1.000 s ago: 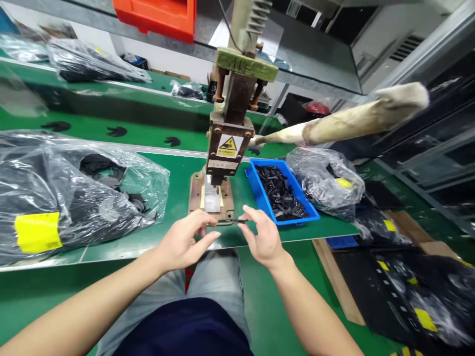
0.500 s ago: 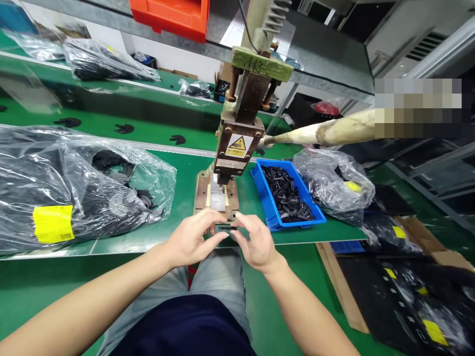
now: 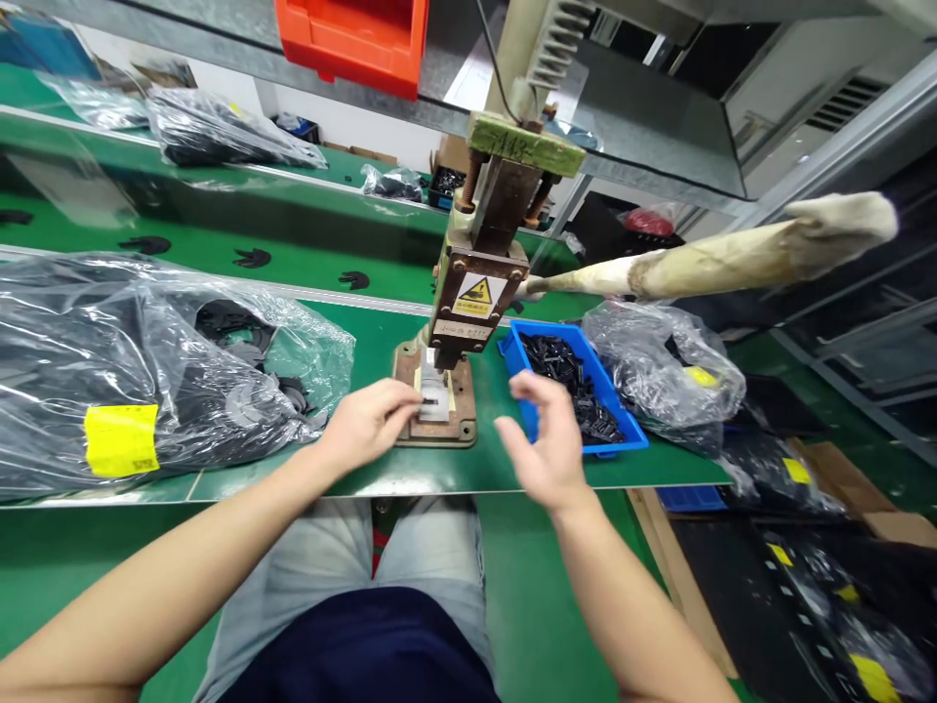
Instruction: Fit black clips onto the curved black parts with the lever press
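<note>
Between the fingertips of my left hand [image 3: 373, 422] is a small black plastic part [image 3: 430, 401], held at the metal fixture plate [image 3: 433, 414] of a hand press. That plate sits on the brown press base [image 3: 461, 410], below the press head [image 3: 474, 303] with its yellow warning label. My right hand [image 3: 546, 439] is in the air right of the base, thumb and fingers apart, nothing in it. Just behind it stands a blue bin [image 3: 611, 448] full of small black parts. The press's long pale lever [image 3: 680, 259] sticks out to the right.
A large clear bag of black curved parts [image 3: 220, 410] lies on the left of the green bench. Behind the press runs a green belt [image 3: 293, 244] bearing several black pieces. Another bag [image 3: 659, 351] lies beyond the bin. An orange bin [image 3: 351, 44] sits on the shelf above.
My hands were together in front of the press base around the small black part. My left hand has brought it onto the fixture plate; my right hand has let go and moved right, opening.
</note>
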